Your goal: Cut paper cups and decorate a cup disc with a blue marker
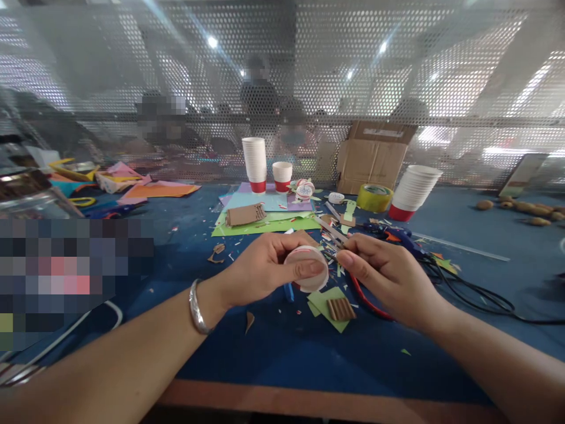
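Left edge of the spread: rectangular brown cardboard pieces, stacked at ten o'clock from the cup.
Upright stack: white paper cups with a red band, eleven o'clock.
Left hand: nine o'clock, thumb and fingers clamped on the cup.
Cup: short round white paper piece, tilted above the blue tabletop.
Scrap: light-green paper under a small brown corrugated square, five o'clock.
Scissors: slim metal blades, between one and two o'clock, near the cup.
Tape: yellow roll, two o'clock.
Right hand: three o'clock, closed around the scissors.
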A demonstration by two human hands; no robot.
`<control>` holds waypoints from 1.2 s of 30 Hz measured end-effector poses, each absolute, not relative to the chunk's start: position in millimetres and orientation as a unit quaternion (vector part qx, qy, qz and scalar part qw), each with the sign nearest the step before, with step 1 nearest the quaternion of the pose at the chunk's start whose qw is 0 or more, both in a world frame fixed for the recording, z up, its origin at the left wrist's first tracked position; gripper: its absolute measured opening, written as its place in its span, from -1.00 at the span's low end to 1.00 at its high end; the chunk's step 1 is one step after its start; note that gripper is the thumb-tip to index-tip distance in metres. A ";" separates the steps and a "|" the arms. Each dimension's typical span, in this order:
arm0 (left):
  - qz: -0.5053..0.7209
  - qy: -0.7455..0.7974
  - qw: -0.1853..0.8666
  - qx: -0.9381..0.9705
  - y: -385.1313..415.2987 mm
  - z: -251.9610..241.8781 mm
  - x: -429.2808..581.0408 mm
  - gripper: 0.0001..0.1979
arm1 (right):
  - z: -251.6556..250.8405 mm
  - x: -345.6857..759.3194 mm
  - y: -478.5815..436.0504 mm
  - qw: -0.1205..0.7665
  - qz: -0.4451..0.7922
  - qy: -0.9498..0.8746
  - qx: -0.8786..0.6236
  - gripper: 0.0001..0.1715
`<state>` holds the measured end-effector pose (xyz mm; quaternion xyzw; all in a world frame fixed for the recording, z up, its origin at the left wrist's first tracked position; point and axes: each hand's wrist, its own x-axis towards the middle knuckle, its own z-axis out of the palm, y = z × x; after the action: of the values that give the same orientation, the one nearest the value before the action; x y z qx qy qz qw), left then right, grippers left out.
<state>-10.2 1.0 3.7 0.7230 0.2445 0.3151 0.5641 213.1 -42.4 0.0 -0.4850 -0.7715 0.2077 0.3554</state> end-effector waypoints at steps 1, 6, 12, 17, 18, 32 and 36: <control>0.317 0.250 0.565 0.719 1.0 2.9 -10.2 -0.80 | -0.4 212.9 -42.3 0.353 0.211 -0.771 -0.486 -0.52; 0.329 0.283 0.530 0.729 0.6 1.6 -11.0 -0.74 | -3.0 210.9 -42.3 0.335 0.211 -0.773 -0.495 -0.54; 0.330 0.282 0.498 0.751 -0.9 1.5 -10.7 -0.75 | -2.9 208.6 -44.3 0.333 0.190 -0.780 -0.495 -0.55; 0.338 0.282 0.477 0.761 -3.2 1.1 -10.6 -0.78 | -4.0 207.6 -46.6 0.329 0.184 -0.786 -0.490 -0.55; 0.336 0.282 0.482 0.759 -3.9 1.3 -10.5 -0.78 | -4.3 207.5 -47.0 0.329 0.183 -0.788 -0.487 -0.55; 0.310 0.305 0.544 0.718 -0.3 1.5 -8.9 -0.76 | -8.4 208.7 -40.9 0.296 0.206 -0.794 -0.489 -0.55; 0.307 0.304 0.568 0.700 -0.7 -0.9 -8.2 -0.76 | -7.1 209.6 -40.7 0.273 0.224 -0.798 -0.489 -0.54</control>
<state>-8.2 -0.7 -0.9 0.7005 0.3043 0.3072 0.5678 209.6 -40.7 -7.1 -0.4889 -0.7976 0.2238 0.2732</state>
